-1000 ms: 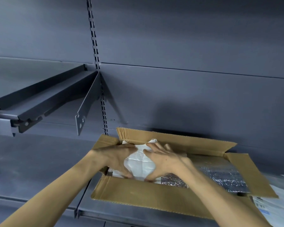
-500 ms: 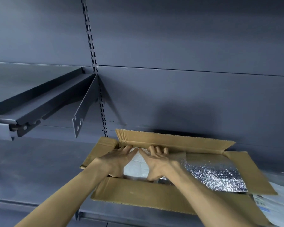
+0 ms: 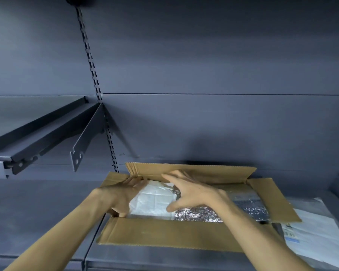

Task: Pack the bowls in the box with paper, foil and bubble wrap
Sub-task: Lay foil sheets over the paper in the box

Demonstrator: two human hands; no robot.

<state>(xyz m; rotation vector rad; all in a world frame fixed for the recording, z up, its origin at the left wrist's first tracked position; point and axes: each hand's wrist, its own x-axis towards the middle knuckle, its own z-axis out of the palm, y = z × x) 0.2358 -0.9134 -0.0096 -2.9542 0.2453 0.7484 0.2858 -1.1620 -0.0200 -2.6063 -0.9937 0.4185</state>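
An open cardboard box (image 3: 164, 234) stands on a grey shelf with its flaps spread out. A white paper-wrapped bundle (image 3: 154, 200) lies in its left end. Crinkled silver foil wrap (image 3: 245, 207) fills the right part. My left hand (image 3: 121, 194) lies against the bundle's left side at the box's left flap, fingers straight. My right hand (image 3: 188, 189) hovers over the bundle's right side, fingers spread, thumb by the edge of the paper. No bare bowl is in view.
White printed paper sheets (image 3: 317, 235) lie on the shelf right of the box. A dark metal shelf bracket (image 3: 82, 145) juts out at upper left beside a slotted upright (image 3: 106, 130). The grey back wall stands close behind the box.
Both hands have shifted from pressing on top of the bundle near the far flap to its sides. The right hand has lifted and spread. The view has tilted slightly.
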